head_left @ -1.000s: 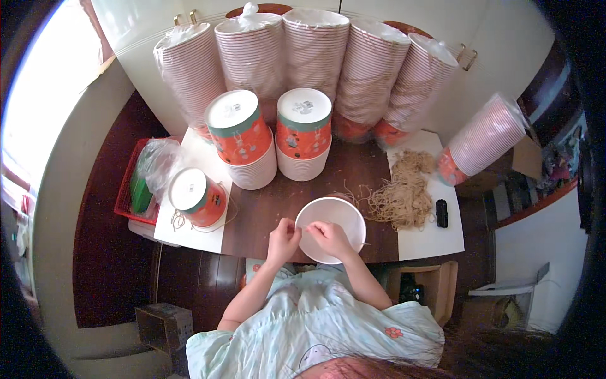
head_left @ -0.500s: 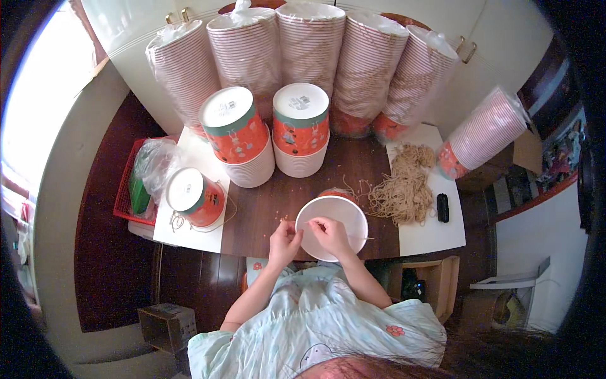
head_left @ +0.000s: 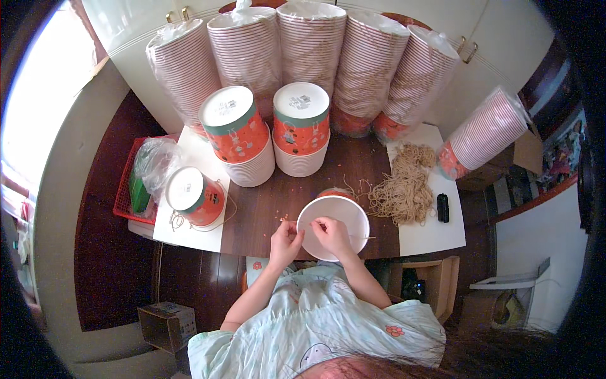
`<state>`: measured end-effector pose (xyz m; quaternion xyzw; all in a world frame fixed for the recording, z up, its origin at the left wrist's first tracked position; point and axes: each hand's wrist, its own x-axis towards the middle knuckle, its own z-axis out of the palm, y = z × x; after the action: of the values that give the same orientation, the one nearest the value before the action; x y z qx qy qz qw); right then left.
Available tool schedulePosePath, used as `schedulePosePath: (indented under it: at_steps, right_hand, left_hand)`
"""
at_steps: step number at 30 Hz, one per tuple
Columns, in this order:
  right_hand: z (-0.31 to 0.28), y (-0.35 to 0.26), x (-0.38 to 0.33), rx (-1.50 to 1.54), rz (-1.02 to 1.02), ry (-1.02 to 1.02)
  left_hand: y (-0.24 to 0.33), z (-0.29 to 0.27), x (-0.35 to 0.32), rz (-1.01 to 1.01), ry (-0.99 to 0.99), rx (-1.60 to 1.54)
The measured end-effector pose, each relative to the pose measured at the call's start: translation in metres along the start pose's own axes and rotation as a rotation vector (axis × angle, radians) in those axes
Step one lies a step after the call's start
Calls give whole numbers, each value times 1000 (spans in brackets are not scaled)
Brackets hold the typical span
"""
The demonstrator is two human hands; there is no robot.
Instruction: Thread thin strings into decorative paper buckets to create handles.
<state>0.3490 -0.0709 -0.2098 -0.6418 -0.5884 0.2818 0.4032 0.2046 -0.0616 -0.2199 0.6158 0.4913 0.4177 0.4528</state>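
Observation:
A white-lined paper bucket [head_left: 350, 218] with a red outside stands at the table's near edge, its open mouth tilted toward me. At its left rim is my left hand [head_left: 286, 242], fingers closed in a pinch outside the wall. My right hand [head_left: 331, 235] reaches into the mouth, thumb and fingertips pinched close to the same left wall. What either pinch holds is too small to make out. A short cord end [head_left: 370, 237] pokes out past the bucket's right side. A tangled heap of tan cord [head_left: 407, 186] lies to the right.
Two upside-down bucket stacks [head_left: 302, 126] stand beyond my hands. Tall plastic-wrapped bucket stacks [head_left: 309, 50] line the back. An upturned bucket [head_left: 203, 201] with cord sits left, near a red basket [head_left: 126, 189]. A black object [head_left: 443, 208] lies right; an open carton [head_left: 445, 284] is below.
The bucket and my right hand have shifted very slightly to the right. My left hand is almost unmoved, and both pinches look the same.

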Motion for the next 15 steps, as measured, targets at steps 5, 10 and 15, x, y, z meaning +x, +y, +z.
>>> schedulePosePath:
  at_steps: [5,10,15]
  right_hand:
    - [1,2,0,-10,-16,12]
    - [0,1,-1,-50,-26,1]
    - [-3,-6,-1,-18,-12,-76]
  left_hand:
    - [-3,1,-1,-12,3,-16]
    - [-8,2,-1,14,-1,4]
    - [-4,5,-4,247,54,174]
